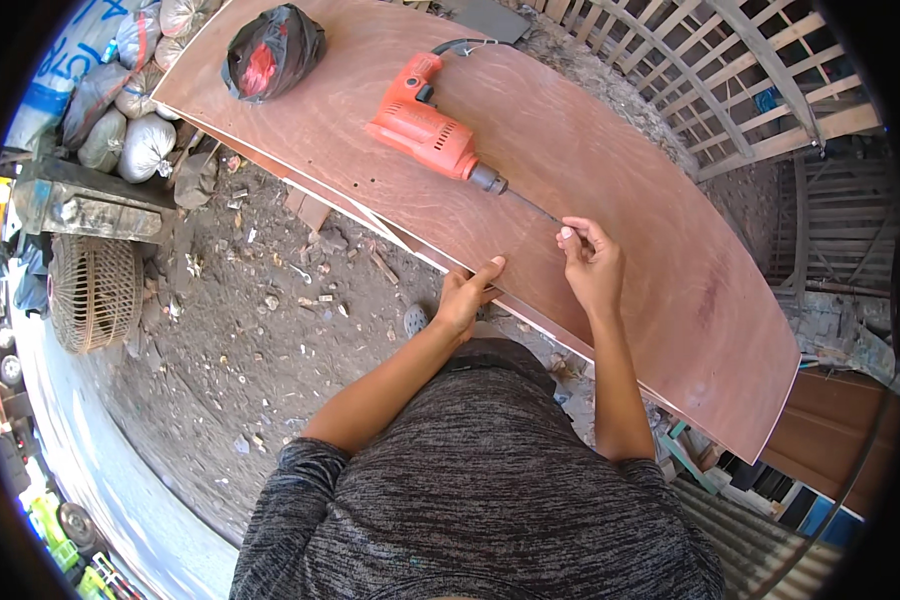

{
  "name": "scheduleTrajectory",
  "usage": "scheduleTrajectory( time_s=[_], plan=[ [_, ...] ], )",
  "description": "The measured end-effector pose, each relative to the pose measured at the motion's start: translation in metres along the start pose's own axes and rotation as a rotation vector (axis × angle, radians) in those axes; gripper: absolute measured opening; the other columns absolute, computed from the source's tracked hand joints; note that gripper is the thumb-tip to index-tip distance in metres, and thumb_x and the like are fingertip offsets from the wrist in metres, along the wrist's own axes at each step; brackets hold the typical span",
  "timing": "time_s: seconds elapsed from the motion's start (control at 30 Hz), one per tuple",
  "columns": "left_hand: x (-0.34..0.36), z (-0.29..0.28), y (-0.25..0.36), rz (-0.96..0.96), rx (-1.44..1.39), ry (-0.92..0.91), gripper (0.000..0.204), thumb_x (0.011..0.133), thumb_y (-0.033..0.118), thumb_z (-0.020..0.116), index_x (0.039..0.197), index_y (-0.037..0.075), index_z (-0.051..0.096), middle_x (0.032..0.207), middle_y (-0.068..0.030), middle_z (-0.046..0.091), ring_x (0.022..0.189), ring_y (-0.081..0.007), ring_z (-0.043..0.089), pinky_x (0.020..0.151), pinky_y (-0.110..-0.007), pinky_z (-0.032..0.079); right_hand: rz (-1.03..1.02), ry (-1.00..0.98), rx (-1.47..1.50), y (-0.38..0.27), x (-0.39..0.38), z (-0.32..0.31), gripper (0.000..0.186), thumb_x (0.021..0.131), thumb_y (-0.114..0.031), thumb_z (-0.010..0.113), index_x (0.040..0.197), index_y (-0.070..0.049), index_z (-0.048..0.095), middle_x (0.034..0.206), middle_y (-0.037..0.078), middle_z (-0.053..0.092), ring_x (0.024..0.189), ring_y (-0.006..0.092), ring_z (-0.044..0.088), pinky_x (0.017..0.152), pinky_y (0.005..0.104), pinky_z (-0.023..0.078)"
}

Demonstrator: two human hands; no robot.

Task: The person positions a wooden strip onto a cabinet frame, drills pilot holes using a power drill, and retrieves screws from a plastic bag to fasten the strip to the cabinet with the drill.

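A reddish-brown plywood sheet [699,330] crosses the view on top of another board. An orange power drill [422,127] lies on its side on it, its long thin bit pointing toward my right hand [593,264]. My right thumb and forefinger pinch the far end of that bit. My left hand [469,297] grips the sheet's near edge, thumb on the top face and fingers curled at the rim. A few small dark holes show in the plywood left of the drill. A black plastic bag [300,45] with something red inside rests at the sheet's upper left.
Filled sacks [148,147] are piled at the upper left above a woven bamboo cage [95,293]. Wooden slatted frames [730,80] stand beyond the sheet on the right. Littered dirt ground [250,370] lies below, with corrugated metal [725,540] at lower right.
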State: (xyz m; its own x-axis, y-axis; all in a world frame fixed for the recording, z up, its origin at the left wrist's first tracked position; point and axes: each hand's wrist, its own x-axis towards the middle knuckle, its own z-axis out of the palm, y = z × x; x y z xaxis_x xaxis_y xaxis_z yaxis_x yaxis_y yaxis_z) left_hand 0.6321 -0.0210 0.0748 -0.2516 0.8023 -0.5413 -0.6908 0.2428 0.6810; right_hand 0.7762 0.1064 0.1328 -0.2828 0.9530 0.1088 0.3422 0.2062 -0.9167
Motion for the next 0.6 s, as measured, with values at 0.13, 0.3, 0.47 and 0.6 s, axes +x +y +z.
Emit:
scheduleTrajectory(
  time_s=[0.13, 0.3, 0.47, 0.6],
  plan=[
    [0.001, -0.002, 0.000, -0.027, -0.004, -0.016, 0.055, 0.089, 0.034, 0.072, 0.123, -0.005, 0.054, 0.119, -0.0139, 0.063, 0.108, -0.0221, 0.061, 0.092, -0.039, 0.049, -0.002, -0.063, -0.028, -0.003, 0.004, -0.002, 0.008, 0.091, -0.003, 0.065, 0.097, 0.002, 0.069, 0.076, 0.007, 0.070, 0.069, 0.0081, 0.065, 0.062, 0.0224, 0.051],
    [-0.002, 0.002, 0.004, -0.038, -0.008, -0.009, 0.057, 0.088, 0.034, 0.072, 0.124, -0.006, 0.053, 0.122, -0.0151, 0.061, 0.110, -0.0237, 0.060, 0.094, -0.040, 0.048, -0.018, -0.086, -0.085, 0.001, 0.007, -0.003, 0.006, 0.091, -0.003, 0.065, 0.095, 0.001, 0.069, 0.072, 0.005, 0.068, 0.065, 0.0071, 0.062, 0.059, 0.0229, 0.049],
    [0.001, 0.001, 0.004, -0.029, -0.008, -0.023, 0.058, 0.089, 0.034, 0.072, 0.125, -0.007, 0.053, 0.123, -0.0159, 0.061, 0.110, -0.0247, 0.059, 0.095, -0.041, 0.048, -0.025, -0.111, -0.121, -0.006, 0.013, -0.007, 0.013, 0.091, -0.009, 0.068, 0.101, -0.001, 0.070, 0.080, 0.005, 0.070, 0.068, 0.0061, 0.061, 0.060, 0.0214, 0.048],
    [0.000, -0.001, 0.005, -0.020, -0.007, -0.018, 0.057, 0.089, 0.034, 0.072, 0.124, -0.008, 0.055, 0.120, -0.0170, 0.062, 0.111, -0.0257, 0.060, 0.095, -0.042, 0.049, -0.076, -0.075, -0.218, -0.032, 0.038, -0.031, 0.023, 0.091, -0.014, 0.069, 0.111, -0.003, 0.068, 0.089, 0.007, 0.072, 0.074, 0.0081, 0.063, 0.063, 0.0227, 0.050]
  ],
)
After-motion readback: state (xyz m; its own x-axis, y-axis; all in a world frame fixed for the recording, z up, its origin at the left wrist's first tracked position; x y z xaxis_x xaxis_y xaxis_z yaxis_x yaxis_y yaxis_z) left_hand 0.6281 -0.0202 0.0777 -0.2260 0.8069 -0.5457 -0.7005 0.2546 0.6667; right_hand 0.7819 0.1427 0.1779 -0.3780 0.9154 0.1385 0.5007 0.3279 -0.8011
